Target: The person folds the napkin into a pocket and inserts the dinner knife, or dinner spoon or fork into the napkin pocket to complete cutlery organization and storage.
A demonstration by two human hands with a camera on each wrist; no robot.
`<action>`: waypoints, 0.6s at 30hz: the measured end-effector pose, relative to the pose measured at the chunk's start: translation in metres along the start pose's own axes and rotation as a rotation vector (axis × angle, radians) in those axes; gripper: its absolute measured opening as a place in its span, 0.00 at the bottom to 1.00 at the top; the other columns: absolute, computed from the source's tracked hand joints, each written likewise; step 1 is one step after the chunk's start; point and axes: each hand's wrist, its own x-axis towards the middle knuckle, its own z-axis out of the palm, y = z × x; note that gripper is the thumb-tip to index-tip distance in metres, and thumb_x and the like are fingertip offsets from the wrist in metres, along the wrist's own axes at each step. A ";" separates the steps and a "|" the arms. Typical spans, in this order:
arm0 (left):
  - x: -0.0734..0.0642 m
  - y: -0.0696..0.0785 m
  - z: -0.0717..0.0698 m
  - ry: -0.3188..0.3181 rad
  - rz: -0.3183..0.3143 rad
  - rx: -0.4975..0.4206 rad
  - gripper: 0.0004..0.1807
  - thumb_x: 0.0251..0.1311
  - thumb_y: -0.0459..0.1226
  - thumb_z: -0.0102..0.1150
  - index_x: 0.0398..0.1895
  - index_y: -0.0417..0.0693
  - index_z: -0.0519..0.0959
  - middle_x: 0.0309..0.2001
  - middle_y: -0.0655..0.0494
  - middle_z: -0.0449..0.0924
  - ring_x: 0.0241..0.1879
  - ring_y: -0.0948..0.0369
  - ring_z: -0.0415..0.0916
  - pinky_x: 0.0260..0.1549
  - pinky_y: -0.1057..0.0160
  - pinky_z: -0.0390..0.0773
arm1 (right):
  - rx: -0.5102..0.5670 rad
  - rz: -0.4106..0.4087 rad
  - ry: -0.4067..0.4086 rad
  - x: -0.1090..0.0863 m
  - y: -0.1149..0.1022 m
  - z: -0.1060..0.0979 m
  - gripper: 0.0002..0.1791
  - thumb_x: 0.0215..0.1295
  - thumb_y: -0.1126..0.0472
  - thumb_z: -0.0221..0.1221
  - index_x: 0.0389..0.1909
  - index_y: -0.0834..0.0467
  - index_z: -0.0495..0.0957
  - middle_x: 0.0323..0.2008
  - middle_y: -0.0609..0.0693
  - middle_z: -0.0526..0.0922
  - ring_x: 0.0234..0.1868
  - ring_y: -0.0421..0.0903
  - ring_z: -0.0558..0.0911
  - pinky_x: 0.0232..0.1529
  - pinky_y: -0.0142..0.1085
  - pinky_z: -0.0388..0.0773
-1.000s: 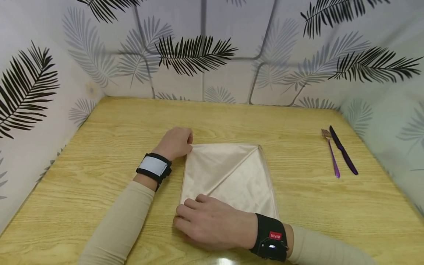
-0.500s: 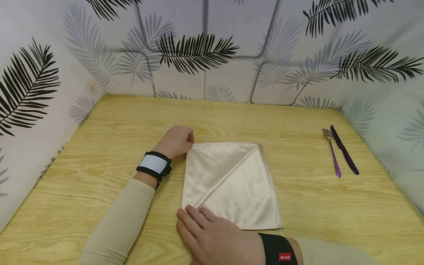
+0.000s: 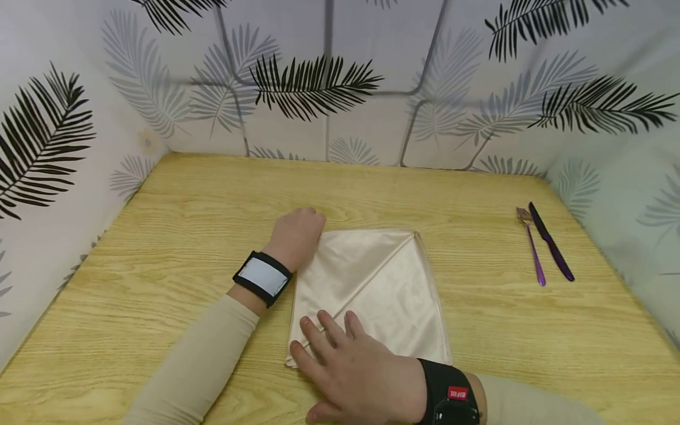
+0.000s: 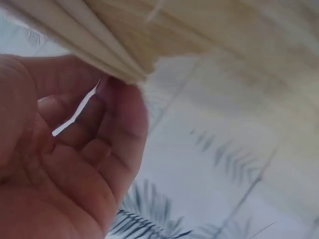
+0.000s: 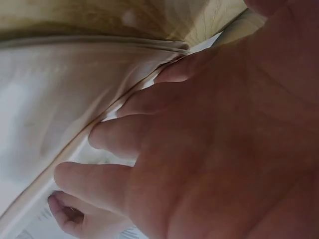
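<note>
Yellow wood-grain table: toward six o'clock we find a folded, square, cream satiny cloth. Right hand, fingers spread, lies over its seven-o'clock edge; left hand pinches its eleven-o'clock corner. At two: dark-purple knife, slim purple fork.

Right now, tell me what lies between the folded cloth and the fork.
Only bare wood-grain tabletop lies between the folded cloth and the fork; the head view shows it.

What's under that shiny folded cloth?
The wood-patterned table shows around the cloth, which lies on it. Anything else underneath would be covered, so I can't tell; the right hand hides part of its near edge.
</note>
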 end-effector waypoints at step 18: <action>-0.039 0.066 0.003 -0.201 -0.038 0.242 0.40 0.74 0.66 0.33 0.81 0.56 0.56 0.75 0.33 0.60 0.67 0.30 0.68 0.64 0.41 0.73 | 0.672 0.078 -0.322 -0.018 0.122 -0.004 0.40 0.77 0.37 0.46 0.81 0.52 0.52 0.80 0.53 0.54 0.81 0.51 0.57 0.79 0.55 0.54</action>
